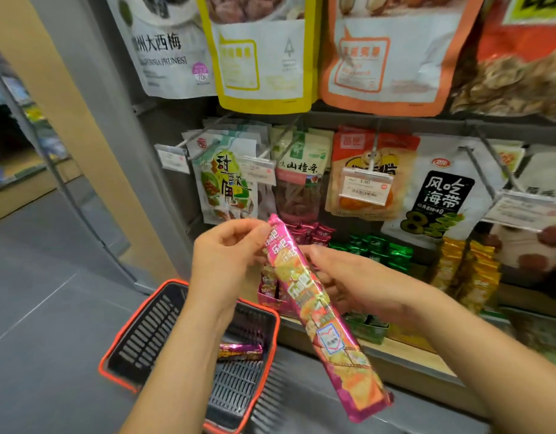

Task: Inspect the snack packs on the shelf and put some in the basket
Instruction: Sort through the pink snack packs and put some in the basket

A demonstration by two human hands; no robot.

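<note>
Shelf backdrop; left hand, right hand, each grip tight on 1 pink snack pack.

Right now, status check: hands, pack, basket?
Left hand pinches top end of pink snack pack, right hand holds its middle. Pack held before the shelf, not yet in basket. One purple pack already inside; nothing in the way.
</note>
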